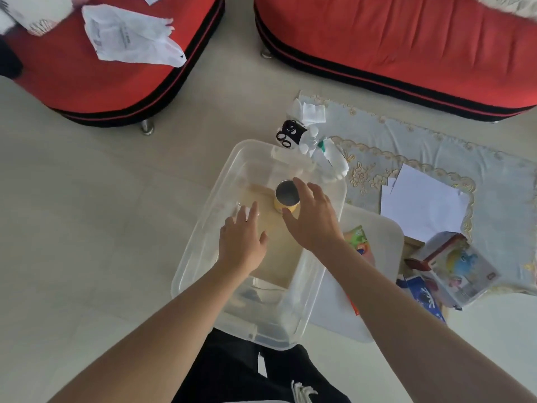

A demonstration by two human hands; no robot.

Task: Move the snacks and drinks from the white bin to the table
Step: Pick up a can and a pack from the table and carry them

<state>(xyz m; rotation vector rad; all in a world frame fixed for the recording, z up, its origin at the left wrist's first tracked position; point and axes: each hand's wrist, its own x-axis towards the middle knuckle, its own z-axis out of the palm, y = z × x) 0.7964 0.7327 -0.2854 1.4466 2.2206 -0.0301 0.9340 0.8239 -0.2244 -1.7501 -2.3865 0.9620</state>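
A clear white plastic bin (203, 237) stands on the floor in front of me. Inside it, near the far end, a yellow can (286, 197) with a silver top stands upright. My right hand (312, 219) hovers just right of the can with fingers spread and thumb near its base, holding nothing. My left hand (242, 239) is inside the bin, left of the can, fingers straight and empty. Snack packets (359, 238) lie on the bin lid (374, 245) to the right, partly hidden by my right forearm.
A pale blue lace cloth (406, 141) covers the low surface at right, with white papers (421, 202), boxed snacks (456, 263), small white bottles (316, 144) and a black-and-white packet (290, 132). Red sofas (392, 39) stand behind, one with a plastic bag (130, 36).
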